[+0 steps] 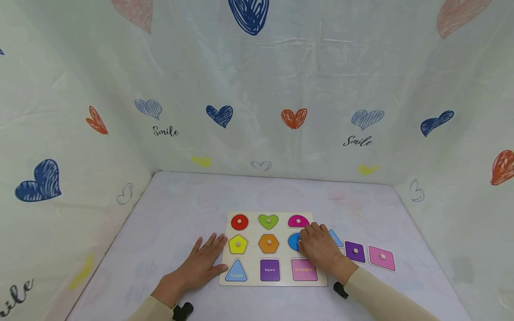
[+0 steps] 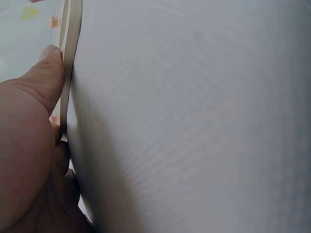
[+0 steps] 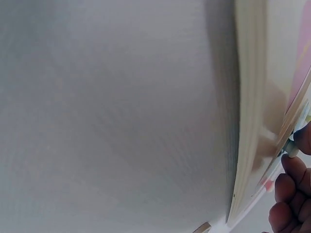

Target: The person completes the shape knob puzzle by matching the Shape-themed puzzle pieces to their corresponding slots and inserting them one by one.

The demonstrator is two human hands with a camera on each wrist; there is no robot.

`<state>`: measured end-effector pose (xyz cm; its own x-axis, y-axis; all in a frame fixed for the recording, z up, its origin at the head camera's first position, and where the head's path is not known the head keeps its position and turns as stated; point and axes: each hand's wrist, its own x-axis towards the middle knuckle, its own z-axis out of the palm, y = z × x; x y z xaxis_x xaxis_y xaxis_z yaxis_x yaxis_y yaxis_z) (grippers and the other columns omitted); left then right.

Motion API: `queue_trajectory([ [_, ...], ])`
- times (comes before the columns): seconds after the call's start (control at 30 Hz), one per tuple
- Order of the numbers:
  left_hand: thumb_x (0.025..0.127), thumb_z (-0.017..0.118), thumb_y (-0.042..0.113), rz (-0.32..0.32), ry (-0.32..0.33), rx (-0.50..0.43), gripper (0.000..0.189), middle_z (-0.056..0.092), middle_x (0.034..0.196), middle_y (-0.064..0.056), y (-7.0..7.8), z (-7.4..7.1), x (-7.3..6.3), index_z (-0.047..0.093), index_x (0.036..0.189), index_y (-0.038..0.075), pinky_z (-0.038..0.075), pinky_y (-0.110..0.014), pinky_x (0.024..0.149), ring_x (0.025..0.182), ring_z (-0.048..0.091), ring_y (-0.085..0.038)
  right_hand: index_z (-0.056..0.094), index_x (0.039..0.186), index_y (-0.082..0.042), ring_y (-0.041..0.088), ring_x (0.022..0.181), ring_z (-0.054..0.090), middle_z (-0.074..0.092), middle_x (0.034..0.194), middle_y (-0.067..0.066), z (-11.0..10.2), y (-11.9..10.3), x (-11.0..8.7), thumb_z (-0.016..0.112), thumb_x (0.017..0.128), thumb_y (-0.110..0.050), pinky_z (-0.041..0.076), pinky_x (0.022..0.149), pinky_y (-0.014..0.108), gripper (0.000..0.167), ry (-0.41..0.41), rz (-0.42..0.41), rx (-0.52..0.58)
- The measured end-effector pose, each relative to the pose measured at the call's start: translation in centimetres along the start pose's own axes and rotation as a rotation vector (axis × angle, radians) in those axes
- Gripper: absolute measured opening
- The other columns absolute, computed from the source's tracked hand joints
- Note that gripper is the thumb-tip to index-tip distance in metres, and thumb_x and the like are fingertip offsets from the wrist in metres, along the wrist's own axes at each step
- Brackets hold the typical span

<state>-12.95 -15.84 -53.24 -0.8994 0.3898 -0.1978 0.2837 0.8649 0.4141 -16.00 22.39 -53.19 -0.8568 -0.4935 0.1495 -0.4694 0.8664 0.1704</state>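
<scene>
A wooden shape puzzle board (image 1: 253,254) lies on the table. My left hand (image 1: 202,263) rests at its left edge, fingers extended; in the left wrist view the thumb (image 2: 46,73) touches the board's side. My right hand (image 1: 323,249) pinches the small knob (image 3: 290,148) of the blue oval piece (image 1: 294,242) at the board's right side. Fingers partly cover the oval, so I cannot tell if it sits fully flat. Knobbed red circle (image 1: 239,222), green heart (image 1: 267,221), magenta half circle (image 1: 298,221), yellow pentagon (image 1: 238,244) and orange hexagon (image 1: 268,244) lie in the board.
Right of the board lie a blue triangle piece (image 1: 335,238), partly behind my right hand, a purple square piece (image 1: 355,252) and a pink rectangle piece (image 1: 382,258). The board's front row shows printed triangle, square and rectangle spaces. A heart-patterned curtain (image 1: 257,80) surrounds the table.
</scene>
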Motion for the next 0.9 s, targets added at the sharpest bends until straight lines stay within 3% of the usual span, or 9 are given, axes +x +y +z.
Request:
queue_trajectory([
  [0.9, 0.098, 0.069, 0.052, -0.008, 0.003, 0.002, 0.087, 0.032, 0.174, -0.004, -0.17, 0.15, 0.23, 0.031, 0.167, 0.015, 0.002, -0.062, 0.132, 0.165, 0.016, -0.031, 0.066, 0.106, -0.004, 0.023, 0.093, 0.056, 0.063, 0.092, 0.006, 0.43, -0.07, -0.05, 0.080, 0.094, -0.031, 0.048, 0.080, 0.039, 0.032, 0.015, 0.018, 0.016],
])
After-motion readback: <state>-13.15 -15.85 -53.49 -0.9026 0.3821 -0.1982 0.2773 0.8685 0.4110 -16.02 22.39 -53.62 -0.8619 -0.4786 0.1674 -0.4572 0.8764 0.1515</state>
